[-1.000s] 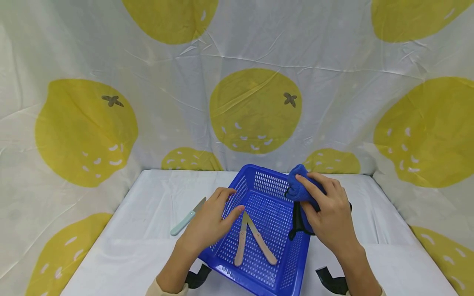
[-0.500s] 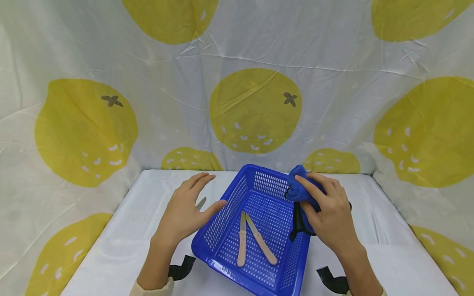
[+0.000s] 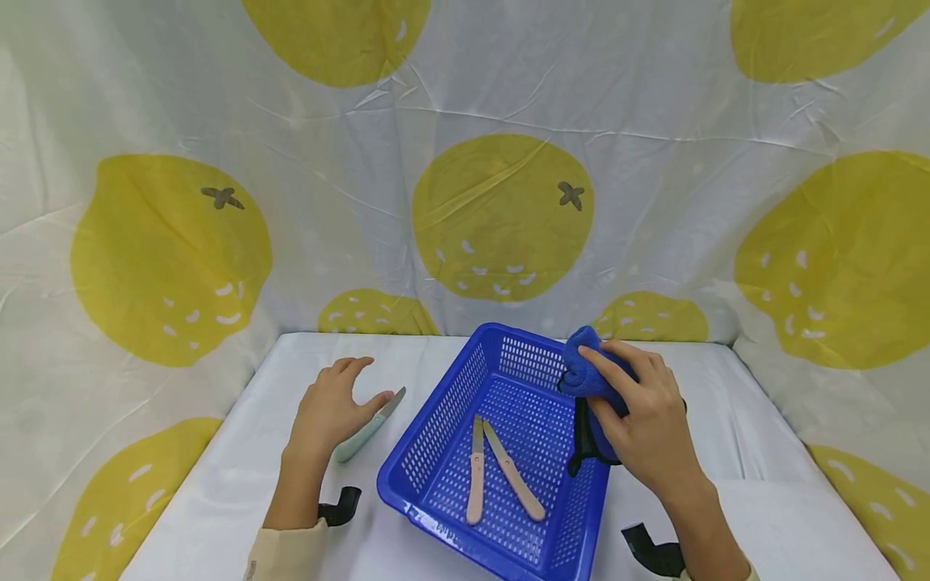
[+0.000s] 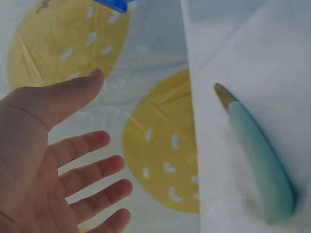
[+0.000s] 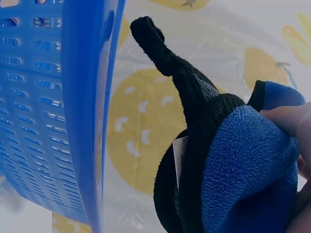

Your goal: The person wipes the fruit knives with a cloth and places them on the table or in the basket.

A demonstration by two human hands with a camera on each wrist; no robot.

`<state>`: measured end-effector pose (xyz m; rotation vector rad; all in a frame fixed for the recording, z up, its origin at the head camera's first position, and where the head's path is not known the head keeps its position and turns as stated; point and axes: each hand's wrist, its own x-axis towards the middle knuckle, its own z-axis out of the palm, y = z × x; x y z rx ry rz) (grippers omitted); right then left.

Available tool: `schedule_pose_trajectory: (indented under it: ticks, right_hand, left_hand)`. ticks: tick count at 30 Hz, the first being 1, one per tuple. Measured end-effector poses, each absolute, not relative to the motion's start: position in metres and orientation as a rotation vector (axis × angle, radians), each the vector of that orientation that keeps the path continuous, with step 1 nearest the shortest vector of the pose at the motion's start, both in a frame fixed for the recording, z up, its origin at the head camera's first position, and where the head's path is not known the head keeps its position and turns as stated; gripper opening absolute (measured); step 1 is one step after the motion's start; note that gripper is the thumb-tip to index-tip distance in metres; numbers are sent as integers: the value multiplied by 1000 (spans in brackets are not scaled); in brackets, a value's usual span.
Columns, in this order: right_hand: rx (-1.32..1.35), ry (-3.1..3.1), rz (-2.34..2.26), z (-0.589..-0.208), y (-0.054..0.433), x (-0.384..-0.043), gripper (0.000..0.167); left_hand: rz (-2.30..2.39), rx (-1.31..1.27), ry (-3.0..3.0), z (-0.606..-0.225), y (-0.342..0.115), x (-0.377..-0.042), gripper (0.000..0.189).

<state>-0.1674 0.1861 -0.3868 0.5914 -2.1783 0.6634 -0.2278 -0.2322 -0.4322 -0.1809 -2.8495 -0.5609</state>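
My left hand (image 3: 328, 407) is held over the table left of the basket, fingers spread and relaxed with nothing in them. Below and beside its thumb lies a knife with a mint-green handle (image 3: 358, 441), seen in the left wrist view as a green handle (image 4: 262, 165) with a short stretch of blade. My right hand (image 3: 645, 415) grips a bunched blue cloth (image 3: 581, 363) with black edging at the basket's right rim. In the right wrist view the blue towelling (image 5: 248, 160) shows a white tag and a dangling black strip.
A blue plastic basket (image 3: 429, 516) with slotted walls sits slanted mid-table. Inside lie two knives with pale pink handles, the left one (image 3: 475, 488) and the right one (image 3: 526, 492), blades pointing away. A lemon-print curtain (image 3: 349, 202) hangs behind the white-covered table (image 3: 240, 500).
My left hand has moved left from over the basket's left rim to above the green-handled knife. The left pink-handled knife has shifted slightly. My right hand stays on the cloth.
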Motion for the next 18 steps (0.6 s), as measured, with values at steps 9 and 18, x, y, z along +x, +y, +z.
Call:
schedule_pose_trajectory:
  ticks: [9,18]
  right_hand:
    - [603,-2184,681,-388,185,-169,55]
    - [613,-2206,693,-392,184,-172,56]
  left_hand:
    - [-537,3,-3118,-475,-244,-245,65]
    - [-639,81,-3185,-490,-243,-251,39]
